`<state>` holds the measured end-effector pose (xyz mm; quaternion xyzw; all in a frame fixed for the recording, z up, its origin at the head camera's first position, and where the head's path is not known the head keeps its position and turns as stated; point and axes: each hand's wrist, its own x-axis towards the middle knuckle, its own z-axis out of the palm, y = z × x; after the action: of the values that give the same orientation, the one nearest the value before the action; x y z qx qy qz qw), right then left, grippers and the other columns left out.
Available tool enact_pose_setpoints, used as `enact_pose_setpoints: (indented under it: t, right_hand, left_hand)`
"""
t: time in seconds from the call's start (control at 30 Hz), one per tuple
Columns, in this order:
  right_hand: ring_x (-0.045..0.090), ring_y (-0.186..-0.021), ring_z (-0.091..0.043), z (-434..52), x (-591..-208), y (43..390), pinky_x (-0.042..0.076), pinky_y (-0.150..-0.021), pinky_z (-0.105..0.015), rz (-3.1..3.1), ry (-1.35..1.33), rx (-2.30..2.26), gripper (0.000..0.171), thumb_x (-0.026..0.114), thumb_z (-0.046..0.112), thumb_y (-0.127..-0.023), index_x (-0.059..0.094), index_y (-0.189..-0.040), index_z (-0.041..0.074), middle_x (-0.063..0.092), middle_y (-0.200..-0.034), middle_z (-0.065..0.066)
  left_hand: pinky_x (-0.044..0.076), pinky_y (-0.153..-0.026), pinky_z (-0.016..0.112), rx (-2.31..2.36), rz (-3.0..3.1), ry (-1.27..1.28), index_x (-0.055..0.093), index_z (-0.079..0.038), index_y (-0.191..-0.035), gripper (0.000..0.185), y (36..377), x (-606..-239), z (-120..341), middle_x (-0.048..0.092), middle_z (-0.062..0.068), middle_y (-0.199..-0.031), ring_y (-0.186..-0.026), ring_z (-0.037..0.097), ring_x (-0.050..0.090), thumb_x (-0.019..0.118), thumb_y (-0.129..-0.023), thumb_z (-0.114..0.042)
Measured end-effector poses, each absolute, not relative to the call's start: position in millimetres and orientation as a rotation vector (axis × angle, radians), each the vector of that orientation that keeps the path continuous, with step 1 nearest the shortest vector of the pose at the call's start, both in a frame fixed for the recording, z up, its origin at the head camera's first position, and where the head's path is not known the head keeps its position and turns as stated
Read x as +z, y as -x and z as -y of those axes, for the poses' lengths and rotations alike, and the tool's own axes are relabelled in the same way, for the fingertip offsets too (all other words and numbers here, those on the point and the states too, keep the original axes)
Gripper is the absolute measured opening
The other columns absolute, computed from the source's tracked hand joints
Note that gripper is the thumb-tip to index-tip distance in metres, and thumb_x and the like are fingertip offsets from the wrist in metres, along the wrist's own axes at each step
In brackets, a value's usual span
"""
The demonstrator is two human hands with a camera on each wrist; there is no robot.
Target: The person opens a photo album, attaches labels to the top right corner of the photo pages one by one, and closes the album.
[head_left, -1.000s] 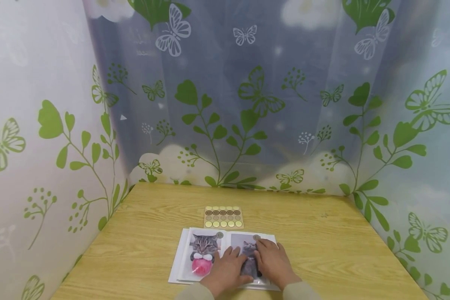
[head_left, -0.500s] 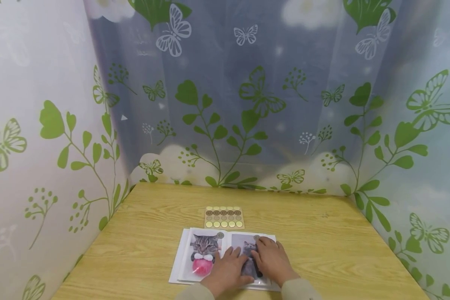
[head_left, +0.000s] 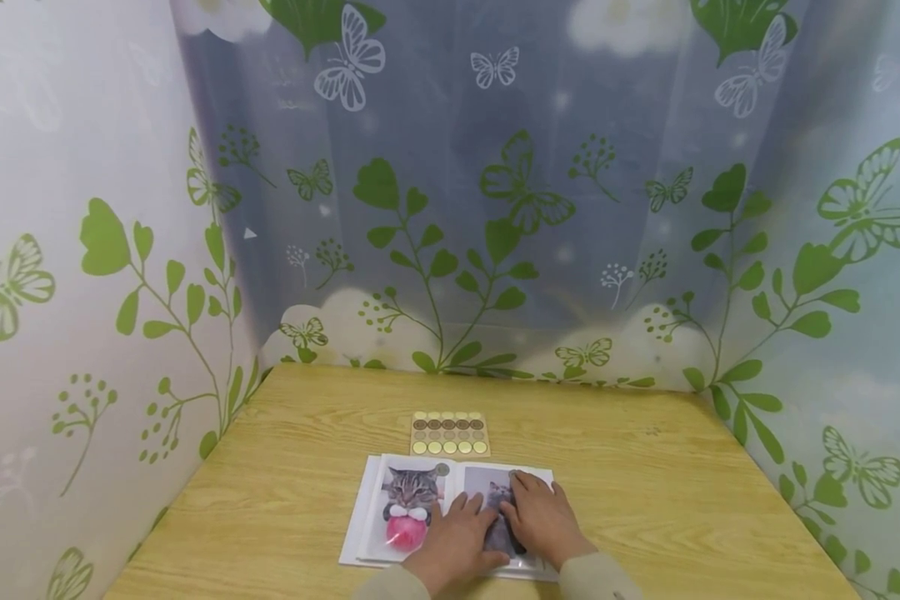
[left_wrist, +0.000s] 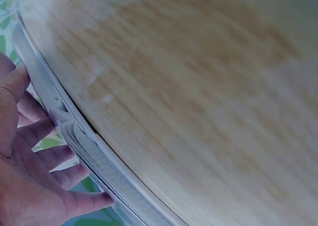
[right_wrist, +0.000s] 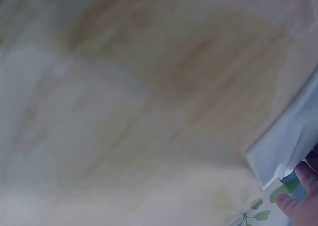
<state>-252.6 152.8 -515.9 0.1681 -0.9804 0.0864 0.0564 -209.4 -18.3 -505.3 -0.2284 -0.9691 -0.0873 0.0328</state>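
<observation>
An open photo album (head_left: 356, 517) lies on the table in the head view. Its left page shows a tabby cat photo (head_left: 411, 492) with a pink ball and a round sticker (head_left: 442, 470) in the top corner. Over the lower inner part of the album rests my left hand (head_left: 456, 540), fingers spread and fairly straight; the left wrist view shows this hand (left_wrist: 35, 171) along the album's page edges (left_wrist: 99, 156). My right hand (head_left: 547, 518) lies on the right page's grey cat photo (head_left: 499, 492), its fingertips partly covering another round sticker near the top.
Just beyond the album lies a sheet of round stickers (head_left: 450, 435) in rows of gold, brown and tan. The wooden table (head_left: 270, 467) is enclosed by curtains (head_left: 450, 250) printed with leaves and butterflies.
My right fingertips have shifted slightly and cover more of the round sticker on the right page. The left hand and the album keep their places; the head view drifts a little.
</observation>
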Motion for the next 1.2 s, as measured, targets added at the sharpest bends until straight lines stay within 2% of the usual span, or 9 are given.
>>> enact_pose_setpoints:
  t: [0.53, 1.0, 1.2]
  right_hand:
    - [0.052, -0.128, -0.037, -150, -500, 254, 0.035, -0.105, -0.065, 3.023, -0.488, 0.326, 0.045, 0.054, 0.028, -0.1, 0.057, -0.135, -0.001, 0.054, -0.14, -0.016]
    - [0.053, -0.126, -0.036, -151, -505, 255, 0.037, -0.103, -0.065, 3.016, -0.473, 0.31, 0.041, 0.054, 0.023, -0.099, 0.059, -0.132, -0.001, 0.056, -0.138, -0.016]
    - [0.053, -0.126, -0.035, -150, -505, 252, 0.038, -0.102, -0.066, 2.983, -0.477, 0.342, 0.043, 0.059, 0.022, -0.097, 0.059, -0.133, -0.001, 0.056, -0.138, -0.015]
  left_hand:
    - [0.034, -0.104, 0.068, -0.311, 3.012, 0.695, 0.057, -0.016, -0.139, 0.073, 209, -500, 20, 0.05, 0.012, -0.146, -0.134, 0.038, 0.044, 0.066, -0.083, -0.062]
    - [0.037, -0.102, 0.067, -0.276, 2.993, 0.702, 0.058, -0.017, -0.137, 0.072, 209, -504, 19, 0.051, 0.011, -0.145, -0.132, 0.037, 0.046, 0.066, -0.083, -0.063]
    - [0.036, -0.102, 0.068, -0.287, 2.988, 0.706, 0.06, -0.016, -0.135, 0.07, 208, -503, 20, 0.052, 0.012, -0.144, -0.132, 0.038, 0.046, 0.066, -0.083, -0.063]
